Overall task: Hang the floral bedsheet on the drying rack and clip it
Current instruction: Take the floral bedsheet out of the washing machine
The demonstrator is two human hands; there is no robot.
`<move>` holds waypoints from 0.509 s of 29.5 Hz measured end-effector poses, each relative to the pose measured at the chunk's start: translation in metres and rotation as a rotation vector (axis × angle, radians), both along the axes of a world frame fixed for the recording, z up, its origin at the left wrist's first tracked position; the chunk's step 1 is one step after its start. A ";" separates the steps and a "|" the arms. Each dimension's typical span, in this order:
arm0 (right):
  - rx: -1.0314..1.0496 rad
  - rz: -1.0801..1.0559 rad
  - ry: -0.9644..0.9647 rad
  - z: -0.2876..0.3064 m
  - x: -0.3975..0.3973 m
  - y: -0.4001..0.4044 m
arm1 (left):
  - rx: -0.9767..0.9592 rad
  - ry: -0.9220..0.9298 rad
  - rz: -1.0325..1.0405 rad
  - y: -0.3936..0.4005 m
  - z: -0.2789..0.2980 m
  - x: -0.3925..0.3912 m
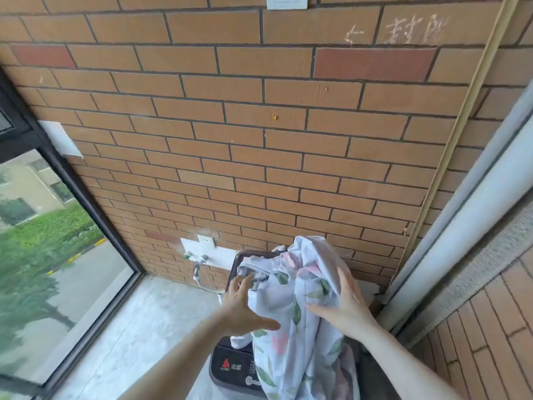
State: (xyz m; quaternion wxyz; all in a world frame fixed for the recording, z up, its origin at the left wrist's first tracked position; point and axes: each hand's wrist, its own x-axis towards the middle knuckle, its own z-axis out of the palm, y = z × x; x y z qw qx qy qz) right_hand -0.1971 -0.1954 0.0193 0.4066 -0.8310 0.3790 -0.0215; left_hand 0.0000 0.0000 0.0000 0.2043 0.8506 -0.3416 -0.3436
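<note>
A home laundry balcony: orange brick-tiled wall (259, 145), dark-framed floor-length window (72, 226), black top-loading washing machine (236, 370), wall tap (197, 262).

Sheet (300, 298): soft matt cloth, creased, in my hands.
Wall (259, 125): rough matt brick, filling upper frame.
Washer (233, 370): glossy dark plastic, bottom centre.
Floor (144, 327): matt concrete.
</note>
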 end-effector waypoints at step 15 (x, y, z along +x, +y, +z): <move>0.267 -0.170 0.326 -0.137 0.057 -0.055 | 0.169 0.231 0.188 -0.056 -0.080 0.027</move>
